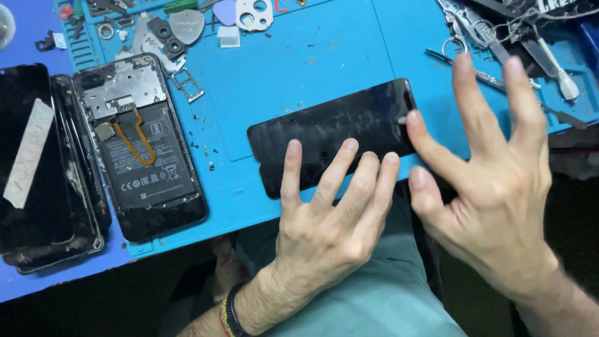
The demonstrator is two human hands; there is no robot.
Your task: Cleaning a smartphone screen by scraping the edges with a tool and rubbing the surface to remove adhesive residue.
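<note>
A black phone screen panel (pixel 331 131) lies tilted on the blue work mat (pixel 299 62) near its front edge. My left hand (pixel 327 218) rests flat with spread fingers, its fingertips pressing on the panel's near edge. My right hand (pixel 493 181) is spread open to the right, its index fingertip touching the panel's right end; the other fingers hover above the mat. Neither hand grips anything.
An opened phone body (pixel 140 146) showing its battery and an orange flex cable lies at the left. Further left sit a black frame (pixel 78 168) and a dark screen with a white tape strip (pixel 28 156). Small parts, picks and tweezers (pixel 493 37) crowd the mat's far edge.
</note>
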